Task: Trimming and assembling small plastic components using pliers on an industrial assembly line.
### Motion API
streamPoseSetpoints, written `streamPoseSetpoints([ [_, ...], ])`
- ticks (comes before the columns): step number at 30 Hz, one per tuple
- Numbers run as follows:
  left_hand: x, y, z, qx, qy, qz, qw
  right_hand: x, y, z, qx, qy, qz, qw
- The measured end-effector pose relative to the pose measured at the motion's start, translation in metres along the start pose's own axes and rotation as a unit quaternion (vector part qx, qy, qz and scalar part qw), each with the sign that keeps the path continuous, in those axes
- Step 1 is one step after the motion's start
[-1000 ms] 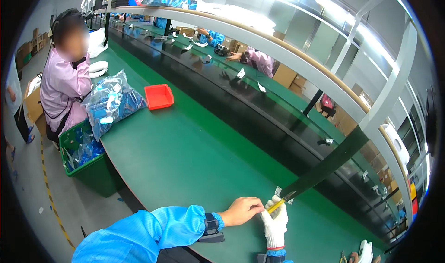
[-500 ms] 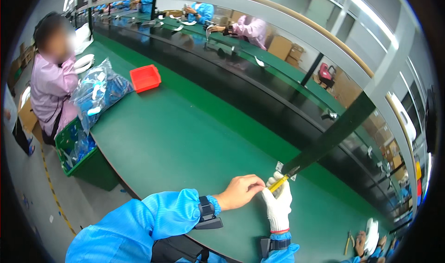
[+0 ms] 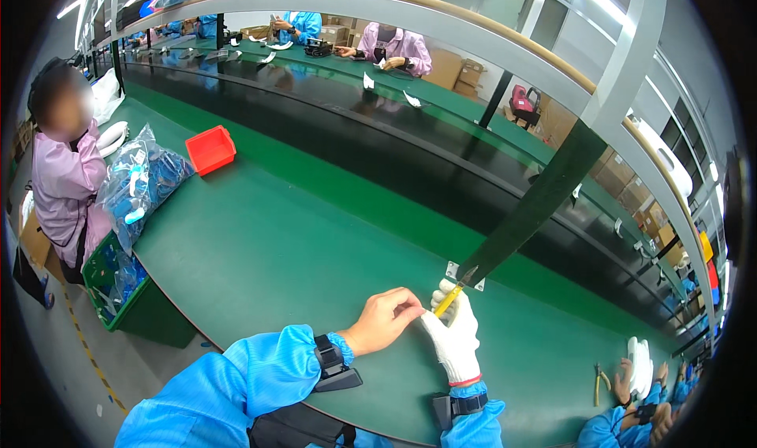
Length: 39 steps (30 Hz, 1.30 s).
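Note:
My right hand [image 3: 455, 340], in a white knitted glove, is closed around pliers [image 3: 449, 299] with yellow handles. The metal jaws point up and away, towards the base of the dark post. Bare and close beside it, my left hand [image 3: 382, 319] has its thumb and fingers pinched together at the gloved thumb. Whatever sits between those fingertips is too small to make out. Both hands are just above the green tabletop [image 3: 268, 251].
A red bin [image 3: 210, 150] and a bag of blue pieces [image 3: 146, 176] stand far left, beside a person in pink. Below is a green crate [image 3: 142, 306]. A post [image 3: 536, 199] rises beyond my hands. At right, a co-worker's hands hold white parts near other pliers [image 3: 601, 382].
The view has turned a little, so the bench and bin sit further left. My hands keep nearly the same pose, with the pliers still in my right hand. More of the co-worker at right shows.

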<state>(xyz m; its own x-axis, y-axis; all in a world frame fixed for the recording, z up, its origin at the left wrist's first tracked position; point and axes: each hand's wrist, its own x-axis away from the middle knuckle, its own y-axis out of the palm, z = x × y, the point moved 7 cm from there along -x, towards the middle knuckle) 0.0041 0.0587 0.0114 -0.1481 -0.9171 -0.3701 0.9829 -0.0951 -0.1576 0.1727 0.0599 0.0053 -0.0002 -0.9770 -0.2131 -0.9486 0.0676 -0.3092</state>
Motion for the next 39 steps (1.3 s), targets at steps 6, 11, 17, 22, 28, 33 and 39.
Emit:
streamPoseSetpoints([
  [6, -0.0001, 0.0024, -0.0031, 0.006, -0.018, -0.011, 1.000, 0.0001, -0.0004, -0.0009, -0.002, -0.001, 0.003, 1.000],
  [11, 0.0001, 0.0020, -0.0056, 0.002, -0.025, -0.009, 1.000, 0.0005, 0.0013, -0.0021, -0.010, 0.011, 0.000, 1.000],
  [17, -0.0002, 0.0028, -0.0045, -0.010, -0.005, -0.013, 1.000, 0.0006, 0.0013, -0.0031, -0.040, 0.018, 0.011, 0.999],
  [22, 0.0000, 0.0030, -0.0050, -0.005, -0.006, -0.014, 1.000, 0.0007, 0.0011, -0.0022, -0.038, 0.022, 0.010, 0.999],
  [28, 0.0000, 0.0031, -0.0037, 0.010, -0.007, -0.014, 1.000, 0.0001, 0.0009, 0.0018, -0.031, 0.021, 0.008, 0.999],
  [33, 0.0003, 0.0017, -0.0033, 0.012, -0.013, -0.010, 1.000, 0.0000, 0.0008, 0.0038, -0.017, 0.017, 0.006, 1.000],
  [39, 0.0001, 0.0017, -0.0056, 0.009, -0.010, -0.002, 1.000, -0.0001, 0.0005, 0.0020, -0.013, 0.010, 0.008, 1.000],
])
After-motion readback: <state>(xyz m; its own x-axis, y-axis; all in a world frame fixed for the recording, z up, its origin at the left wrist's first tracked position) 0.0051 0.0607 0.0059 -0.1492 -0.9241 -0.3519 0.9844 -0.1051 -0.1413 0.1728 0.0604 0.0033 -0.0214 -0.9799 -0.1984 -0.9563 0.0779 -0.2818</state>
